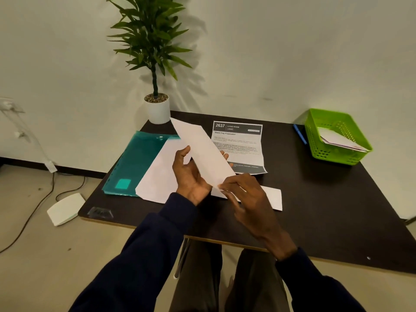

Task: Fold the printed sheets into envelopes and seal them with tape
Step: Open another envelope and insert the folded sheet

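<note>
A folded white sheet (200, 147) is held up above the dark table (326, 199), tilted from upper left to lower right. My left hand (191, 176) cradles it from behind, thumb on its left edge. My right hand (247, 194) pinches its lower right corner. A printed sheet (243, 143) headed "2637 Living Room" lies flat behind it. A blank white sheet (157, 176) rests partly on a teal plastic folder (135, 161). Another folded white piece (272, 197) lies under my right hand.
A green plastic basket (337, 152) holding folded papers stands at the table's far right, a blue pen (300, 134) beside it. A potted plant (157, 106) sits at the back left corner. A clear tape dispenser (100, 212) lies at the front left edge. Cables and a white box (65, 208) lie on the floor.
</note>
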